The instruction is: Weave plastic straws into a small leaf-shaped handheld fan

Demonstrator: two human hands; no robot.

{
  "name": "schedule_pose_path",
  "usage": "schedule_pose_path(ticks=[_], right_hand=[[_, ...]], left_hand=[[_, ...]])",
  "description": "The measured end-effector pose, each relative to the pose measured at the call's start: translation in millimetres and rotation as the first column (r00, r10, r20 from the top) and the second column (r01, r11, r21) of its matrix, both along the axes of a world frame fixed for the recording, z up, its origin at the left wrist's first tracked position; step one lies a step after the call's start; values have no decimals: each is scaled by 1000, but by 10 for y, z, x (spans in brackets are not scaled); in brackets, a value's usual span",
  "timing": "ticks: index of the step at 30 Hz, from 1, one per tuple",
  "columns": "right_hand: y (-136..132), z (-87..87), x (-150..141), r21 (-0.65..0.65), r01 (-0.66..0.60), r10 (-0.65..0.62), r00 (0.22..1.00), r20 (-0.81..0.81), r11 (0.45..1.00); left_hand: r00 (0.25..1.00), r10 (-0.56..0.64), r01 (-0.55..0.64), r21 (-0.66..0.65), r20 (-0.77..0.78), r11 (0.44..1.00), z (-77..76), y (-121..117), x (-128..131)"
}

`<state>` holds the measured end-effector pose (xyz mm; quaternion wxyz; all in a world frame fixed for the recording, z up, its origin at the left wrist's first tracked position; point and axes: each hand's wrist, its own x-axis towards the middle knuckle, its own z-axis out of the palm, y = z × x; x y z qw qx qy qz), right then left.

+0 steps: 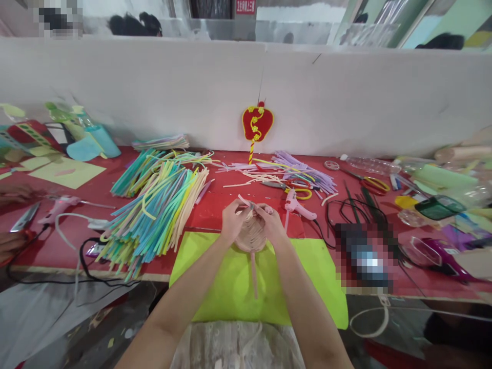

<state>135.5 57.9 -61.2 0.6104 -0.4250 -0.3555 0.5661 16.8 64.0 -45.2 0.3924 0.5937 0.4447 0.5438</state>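
"When you look left of the round, ribbed beige fan [250,237], which containers show?"

"Far left, a light-blue plastic bottle [108,142], contents hidden; nearer the fan, a heap of pastel fuzzy stems [161,205]."

"The hands?"

"Left hand [232,221], then right hand [272,220]: both have fingers nearly closed, pinching the fan's upper edge. It sits between them, over a lime-green sheet [230,298]."

"Right of the fan?"

"A pink glue gun [300,206], then a clear plastic bottle [371,165] on its side; I can't tell what it holds."
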Motion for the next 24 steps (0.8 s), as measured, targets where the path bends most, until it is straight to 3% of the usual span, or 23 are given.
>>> schedule_pose_path(ticks=[12,19,24], right_hand=[[-15,17,-20,-16,-50,48,994,-100,999],[21,22,-41,-77,42,-53,988,-144,996],[31,15,-22,-62,61,-67,994,-92,996]], left_hand=[[995,79,-78,-27,52,997,-26,23,-3],[994,79,-76,-36,74,996,-27,6,-13],[996,68,-65,-43,65,997,-18,-6,-16]])
